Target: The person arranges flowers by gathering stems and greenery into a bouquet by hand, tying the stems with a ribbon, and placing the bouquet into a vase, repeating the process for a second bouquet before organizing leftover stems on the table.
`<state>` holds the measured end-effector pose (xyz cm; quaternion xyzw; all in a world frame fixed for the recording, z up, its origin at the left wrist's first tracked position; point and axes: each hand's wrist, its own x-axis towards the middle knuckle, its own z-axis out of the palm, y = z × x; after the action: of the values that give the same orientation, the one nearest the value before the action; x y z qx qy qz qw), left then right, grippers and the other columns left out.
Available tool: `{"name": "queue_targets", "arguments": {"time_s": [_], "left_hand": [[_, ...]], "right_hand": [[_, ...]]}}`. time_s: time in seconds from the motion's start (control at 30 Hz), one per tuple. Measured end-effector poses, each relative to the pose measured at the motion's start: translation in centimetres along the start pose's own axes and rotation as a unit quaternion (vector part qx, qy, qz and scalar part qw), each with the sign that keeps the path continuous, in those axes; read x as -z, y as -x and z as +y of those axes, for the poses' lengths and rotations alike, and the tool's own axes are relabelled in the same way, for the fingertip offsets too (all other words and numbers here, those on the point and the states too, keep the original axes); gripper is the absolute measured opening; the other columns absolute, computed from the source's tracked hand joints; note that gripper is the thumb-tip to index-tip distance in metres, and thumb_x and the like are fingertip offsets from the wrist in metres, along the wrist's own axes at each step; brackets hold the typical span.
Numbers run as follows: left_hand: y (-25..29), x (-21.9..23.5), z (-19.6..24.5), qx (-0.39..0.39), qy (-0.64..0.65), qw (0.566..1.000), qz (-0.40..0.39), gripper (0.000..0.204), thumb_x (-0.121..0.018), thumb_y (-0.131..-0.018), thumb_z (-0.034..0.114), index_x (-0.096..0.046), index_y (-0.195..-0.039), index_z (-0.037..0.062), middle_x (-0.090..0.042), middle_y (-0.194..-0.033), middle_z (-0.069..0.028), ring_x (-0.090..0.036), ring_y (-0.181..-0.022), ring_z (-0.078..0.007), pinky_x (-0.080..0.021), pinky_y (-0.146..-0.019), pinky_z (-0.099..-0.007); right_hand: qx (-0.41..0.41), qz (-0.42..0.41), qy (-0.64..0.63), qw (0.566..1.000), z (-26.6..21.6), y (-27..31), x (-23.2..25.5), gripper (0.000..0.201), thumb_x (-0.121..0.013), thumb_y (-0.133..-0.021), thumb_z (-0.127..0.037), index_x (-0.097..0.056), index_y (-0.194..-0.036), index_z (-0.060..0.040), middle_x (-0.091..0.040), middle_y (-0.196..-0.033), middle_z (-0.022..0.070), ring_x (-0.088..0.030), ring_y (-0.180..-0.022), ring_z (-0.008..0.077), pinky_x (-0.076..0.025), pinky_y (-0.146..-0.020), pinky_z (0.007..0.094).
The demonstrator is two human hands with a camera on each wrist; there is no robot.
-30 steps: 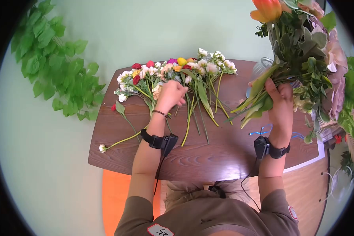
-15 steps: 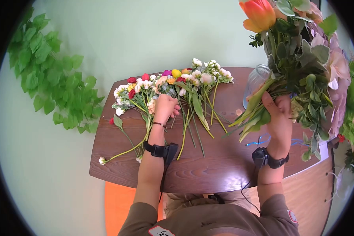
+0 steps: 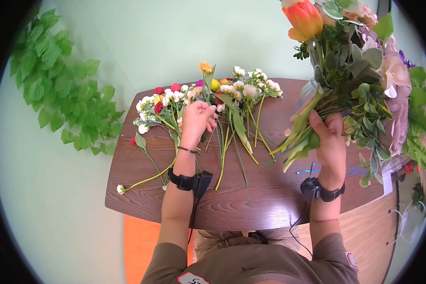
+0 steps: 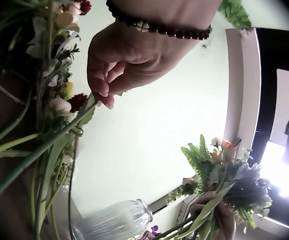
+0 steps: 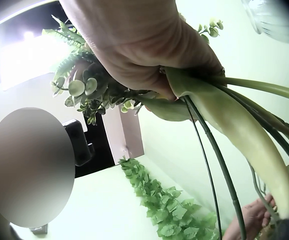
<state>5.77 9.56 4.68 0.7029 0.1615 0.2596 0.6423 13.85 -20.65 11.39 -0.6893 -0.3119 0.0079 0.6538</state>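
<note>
My left hand pinches the green stem of a yellow-orange flower, whose head stands above the pile behind it. In the left wrist view, thumb and fingertips meet on this stem. Beneath and around lies a heap of cut flowers in white, red, peach and yellow, stems toward me. On the right, my right hand grips a large bouquet by its gathered stems. An orange tulip, pale pink blooms and leafy sprigs fill it. Long stems and a broad leaf stick out below the grip.
A ribbed glass vase stands behind the bouquet, largely hidden in the head view. Blue ties lie by my right wrist on the wooden table. A single white flower lies at the left, and leafy vine hangs on the wall.
My left hand has lifted the yellow-orange flower up out of the heap. The right hand still holds the bouquet, which sits slightly further left in view.
</note>
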Motion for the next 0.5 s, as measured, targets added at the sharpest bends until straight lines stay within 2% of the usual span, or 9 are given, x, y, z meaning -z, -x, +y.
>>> {"name": "queue_targets", "arguments": {"time_s": [0.03, 0.13, 0.2, 0.3, 0.33, 0.37, 0.43, 0.47, 0.5], "left_hand": [[0.3, 0.0, 0.8, -0.001, 0.001, 1.0, 0.002, 0.014, -0.061, -0.086, 0.008, -0.055, -0.079, -0.0027, -0.062, -0.069, -0.0109, -0.057, -0.045, -0.0115, -0.042, -0.034, -0.021], [1.7, -0.7, 3.3, -0.05, -0.002, 0.999, -0.007, 0.012, -0.059, -0.087, 0.007, -0.055, -0.082, -0.0027, -0.062, -0.071, -0.0104, -0.057, -0.047, -0.0114, -0.043, -0.036, -0.0205], [2.6, -1.3, 4.5, -0.084, 0.0, 0.996, -0.021, 0.01, -0.058, -0.088, 0.006, -0.055, -0.084, -0.003, -0.063, -0.073, -0.0104, -0.059, -0.052, -0.0117, -0.045, -0.042, -0.0203], [3.8, -2.0, 5.7, -0.123, 0.001, 0.992, -0.018, 0.01, -0.057, -0.088, 0.005, -0.056, -0.086, -0.0044, -0.063, -0.077, -0.0108, -0.061, -0.057, -0.0121, -0.047, -0.047, -0.0207], [4.1, -2.3, 6.0, -0.124, 0.0, 0.992, -0.019, 0.01, -0.057, -0.088, 0.005, -0.056, -0.086, -0.0044, -0.063, -0.077, -0.0108, -0.061, -0.057, -0.0121, -0.047, -0.047, -0.0207], [4.4, -2.4, 6.2, -0.138, 0.0, 0.99, -0.019, 0.01, -0.056, -0.089, 0.005, -0.056, -0.087, -0.0054, -0.063, -0.079, -0.0114, -0.061, -0.06, -0.0126, -0.048, -0.049, -0.021], [5.2, -2.9, 6.8, -0.156, -0.001, 0.987, -0.023, 0.01, -0.055, -0.089, 0.004, -0.057, -0.088, -0.0063, -0.064, -0.081, -0.012, -0.062, -0.063, -0.0131, -0.049, -0.052, -0.0214], [5.8, -3.1, 7.2, -0.172, -0.001, 0.985, -0.028, 0.011, -0.055, -0.089, 0.004, -0.058, -0.09, -0.0071, -0.064, -0.083, -0.0124, -0.062, -0.064, -0.0135, -0.049, -0.053, -0.0215], [6.3, -3.3, 7.5, -0.186, -0.001, 0.982, -0.033, 0.012, -0.054, -0.089, 0.003, -0.058, -0.092, -0.0079, -0.064, -0.084, -0.0128, -0.063, -0.066, -0.0138, -0.049, -0.054, -0.0216]], "right_hand": [[0.002, -0.001, 0.0, 1.0, 0.2, 0.0, -0.1, 0.016, -0.05, -0.092, -0.01, -0.054, -0.097, 0.0049, -0.064, -0.082, 0.0146, -0.063, -0.067, 0.0177, -0.054, -0.059, 0.0295], [0.081, -0.001, 0.141, 0.987, 1.4, -0.1, -0.6, 0.016, -0.051, -0.092, -0.01, -0.054, -0.095, 0.0052, -0.065, -0.081, 0.0143, -0.063, -0.066, 0.0181, -0.054, -0.059, 0.0297], [0.045, 0.026, 0.046, 0.998, 2.1, -0.3, -1.1, 0.017, -0.055, -0.091, -0.012, -0.055, -0.092, 0.0048, -0.064, -0.079, 0.0124, -0.061, -0.065, 0.0161, -0.051, -0.058, 0.0275], [0.045, 0.042, 0.093, 0.994, 0.5, 0.1, -1.8, 0.02, -0.06, -0.089, -0.015, -0.056, -0.091, 0.0042, -0.062, -0.076, 0.0082, -0.058, -0.064, 0.013, -0.047, -0.058, 0.0245], [0.007, 0.049, 0.071, 0.996, -0.8, 0.1, -2.5, 0.021, -0.063, -0.087, -0.017, -0.058, -0.093, 0.0026, -0.061, -0.079, 0.0045, -0.055, -0.068, 0.0107, -0.045, -0.062, 0.0243], [0.009, 0.052, 0.071, 0.996, 0.8, -0.2, -2.6, 0.021, -0.063, -0.087, -0.017, -0.058, -0.093, 0.0026, -0.061, -0.079, 0.0045, -0.055, -0.068, 0.0107, -0.045, -0.062, 0.0243], [0.081, 0.041, 0.058, 0.994, 6.6, -1.2, -2.6, 0.02, -0.063, -0.087, -0.016, -0.059, -0.096, 0.0006, -0.061, -0.085, 0.0029, -0.055, -0.073, 0.0106, -0.045, -0.066, 0.026], [0.077, 0.041, 0.153, 0.984, 7.6, -0.8, -2.3, 0.018, -0.061, -0.087, -0.013, -0.059, -0.098, -0.0006, -0.061, -0.089, 0.003, -0.055, -0.077, 0.0105, -0.046, -0.069, 0.0274], [0.059, -0.002, 0.203, 0.977, 3.7, -0.3, -2.8, 0.019, -0.06, -0.087, -0.011, -0.058, -0.102, 0.0004, -0.061, -0.088, 0.0036, -0.055, -0.077, 0.0112, -0.046, -0.071, 0.0271]]}}
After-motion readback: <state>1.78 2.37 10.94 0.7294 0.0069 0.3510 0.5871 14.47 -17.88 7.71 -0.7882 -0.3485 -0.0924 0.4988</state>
